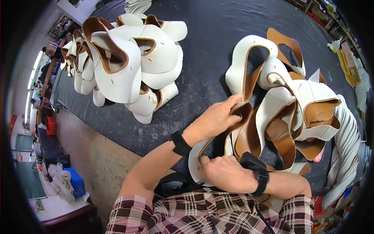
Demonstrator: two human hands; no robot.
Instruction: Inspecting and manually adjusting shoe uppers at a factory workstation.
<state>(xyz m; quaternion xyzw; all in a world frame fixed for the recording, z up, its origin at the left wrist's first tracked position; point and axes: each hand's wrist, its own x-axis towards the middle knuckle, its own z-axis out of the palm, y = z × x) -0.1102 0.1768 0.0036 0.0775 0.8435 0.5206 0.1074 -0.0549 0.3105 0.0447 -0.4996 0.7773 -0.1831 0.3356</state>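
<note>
Pieces that look like leather shoe uppers, white outside and brown inside, lie in a loose, tangled heap (276, 99) on the right. My left hand (220, 116) is closed on the edge of a brown-lined upper (247, 130) at the heap's left side, thumb and fingers pinching it. Close to my body, my right hand (226, 172) has its fingers curled down over the rim of a white upper (194, 162) at the table's near edge. Whether both hands hold the same piece is hidden in the overlap. Dark bands circle both wrists.
A larger pile of white uppers (117, 58) rests at the left of the dark-covered table (202, 74). Stacked white pieces (344, 136) curve along the right edge. Left on a white surface is a blue basket (74, 181), with a dark bench (50, 146) behind it.
</note>
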